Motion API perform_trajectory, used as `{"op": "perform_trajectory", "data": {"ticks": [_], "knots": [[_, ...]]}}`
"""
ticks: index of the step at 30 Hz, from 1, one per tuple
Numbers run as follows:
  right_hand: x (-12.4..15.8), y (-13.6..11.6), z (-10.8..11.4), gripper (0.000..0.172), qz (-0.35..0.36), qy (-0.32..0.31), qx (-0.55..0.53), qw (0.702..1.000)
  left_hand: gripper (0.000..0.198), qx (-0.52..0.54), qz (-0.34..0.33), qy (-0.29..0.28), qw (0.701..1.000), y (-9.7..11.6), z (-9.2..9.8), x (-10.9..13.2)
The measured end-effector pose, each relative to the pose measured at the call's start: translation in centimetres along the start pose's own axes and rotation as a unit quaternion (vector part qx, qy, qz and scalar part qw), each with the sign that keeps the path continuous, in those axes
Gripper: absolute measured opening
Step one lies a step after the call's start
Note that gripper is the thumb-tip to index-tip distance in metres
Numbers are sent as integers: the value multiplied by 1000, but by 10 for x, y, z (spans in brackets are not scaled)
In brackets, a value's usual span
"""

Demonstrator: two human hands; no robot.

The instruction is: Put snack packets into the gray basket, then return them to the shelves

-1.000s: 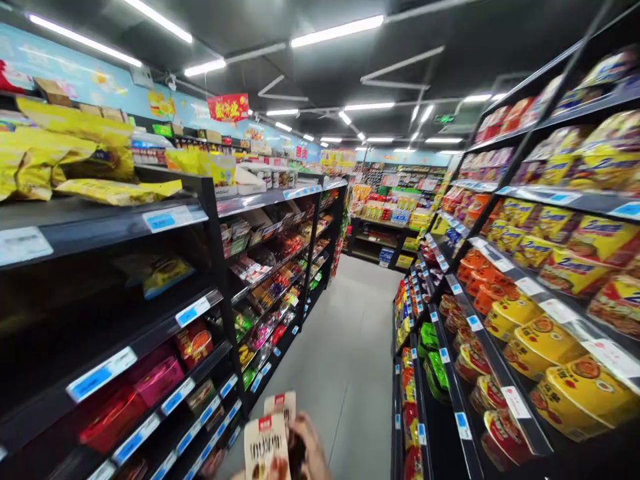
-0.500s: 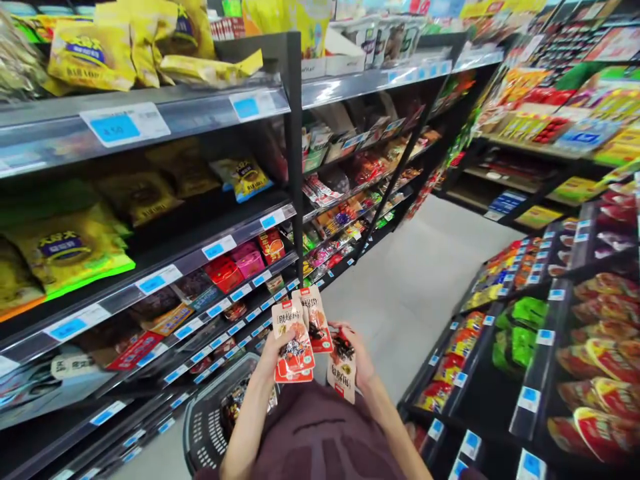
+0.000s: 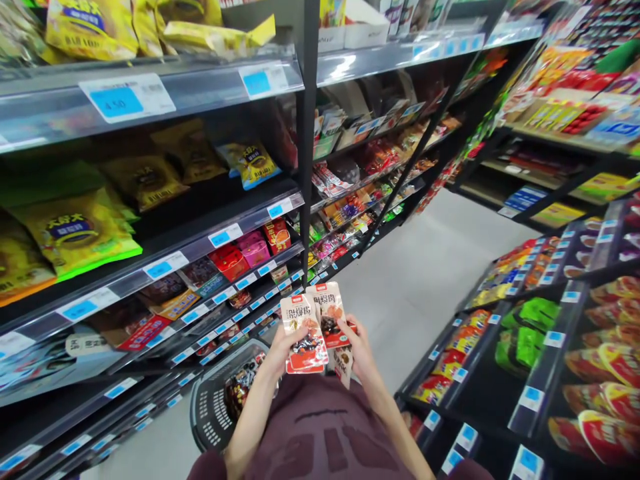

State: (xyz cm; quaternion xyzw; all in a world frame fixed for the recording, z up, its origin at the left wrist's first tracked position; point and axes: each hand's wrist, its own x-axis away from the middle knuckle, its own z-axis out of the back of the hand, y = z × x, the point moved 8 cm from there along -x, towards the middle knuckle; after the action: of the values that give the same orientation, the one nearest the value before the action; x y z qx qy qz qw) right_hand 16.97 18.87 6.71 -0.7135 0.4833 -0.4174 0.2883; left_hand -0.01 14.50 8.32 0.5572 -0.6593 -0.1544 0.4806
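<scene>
- Since half a second ago, both hands have drawn closer together, so the right hand's packet now sits tucked under the other two.
- Left hand [image 3: 283, 350]: clenched on the front packet [image 3: 304, 333], thumb across its red lower edge. The second packet [image 3: 327, 308] fans out behind it.
- Right hand [image 3: 361, 352]: grasping the third packet [image 3: 343, 365], which hangs upside down, with fingertips touching the second packet's side.
- All three packets are held before the maroon shirt [image 3: 320, 433], above the aisle floor [image 3: 415, 293].
- A dark basket [image 3: 213, 410] with snacks inside sits just beside the left forearm.
- Left shelves [image 3: 200, 250] carry yellow bags [image 3: 75, 233] and blue price tags.
- Right shelves [image 3: 530, 400] hold green and red packs.
</scene>
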Motion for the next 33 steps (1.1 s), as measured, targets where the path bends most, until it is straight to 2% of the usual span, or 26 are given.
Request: {"op": "perform_trajectory", "data": {"ticks": [4, 6, 8, 11, 13, 15, 18, 21, 25, 27, 29, 31, 33], "knots": [[-1, -9, 26, 32, 0, 84, -85, 993, 55, 27, 11, 67, 997, -5, 13, -3], [1, -17, 35, 34, -17, 87, -126, 988, 54, 31, 13, 79, 996, -6, 15, -5], [5, -30, 32, 35, -12, 41, -176, 983, 52, 29, 14, 78, 996, -8, 15, -7], [12, -49, 13, 33, 20, -58, -221, 973, 51, 24, 19, 65, 997, -15, 11, -11], [13, -46, -1, 32, 27, -90, -152, 984, 53, 28, 17, 51, 998, -20, 7, -14], [10, -36, -11, 27, 55, -88, 13, 995, 58, 42, 3, 63, 997, -24, 7, -17], [3, -20, -18, 32, 119, -61, 240, 962, 65, 81, -9, 105, 991, -30, 12, -18], [-2, -7, -21, 38, 135, -64, 305, 941, 78, 110, -26, 79, 990, -29, 7, -17], [0, -11, -25, 36, 149, -76, 336, 927, 77, 25, -134, 92, 986, -10, 6, -8], [2, -13, -28, 35, 137, -86, 321, 933, 78, -16, -155, 102, 983, -5, 4, -5], [2, -8, -27, 31, 90, -98, 253, 958, 74, -12, -142, 105, 984, -6, 4, -5], [2, 5, -19, 27, 9, -85, 124, 989, 66, 19, -110, 117, 987, -12, 9, -6], [3, 23, -5, 31, -80, -42, -14, 996, 61, 45, -79, 137, 986, -19, 17, -7]]}}
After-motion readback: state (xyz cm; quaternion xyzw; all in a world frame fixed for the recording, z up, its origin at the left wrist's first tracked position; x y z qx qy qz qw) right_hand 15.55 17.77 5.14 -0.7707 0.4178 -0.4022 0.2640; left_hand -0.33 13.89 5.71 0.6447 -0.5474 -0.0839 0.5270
